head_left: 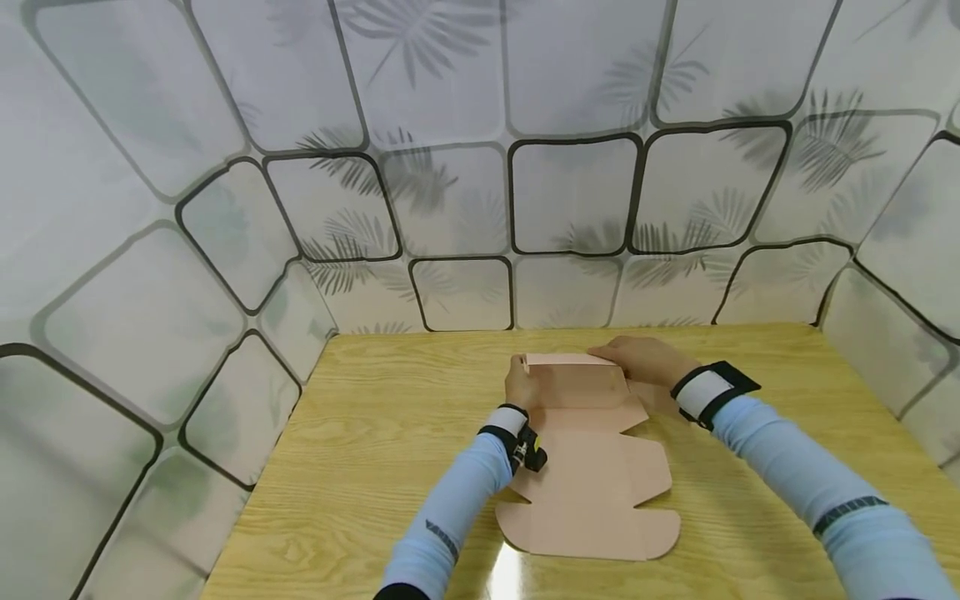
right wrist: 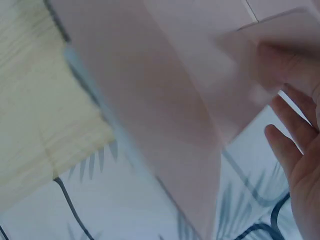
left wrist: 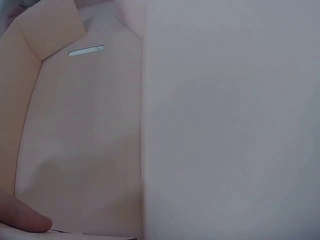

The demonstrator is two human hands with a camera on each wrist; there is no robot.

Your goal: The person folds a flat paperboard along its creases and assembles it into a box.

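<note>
A pinkish-tan cardboard box blank (head_left: 577,467) lies partly folded on the table, its tabbed panels spreading toward me. At its far end, one panel and some side flaps stand raised. My left hand (head_left: 521,385) grips the far left corner; in the left wrist view its thumb (left wrist: 25,216) lies along the edge of a folded flap, and the other fingers are hidden. At the far right corner my right hand (head_left: 648,360) holds a flap. The right wrist view shows that thumb on the small flap (right wrist: 245,95), with the lower fingers (right wrist: 287,135) apart from it.
The wooden table (head_left: 390,417) extends to both sides of the cardboard. Behind and beside it hangs a pale curtain (head_left: 450,200) with dark outlines and leaf prints. A narrow slot (left wrist: 86,50) cuts through one panel in the left wrist view.
</note>
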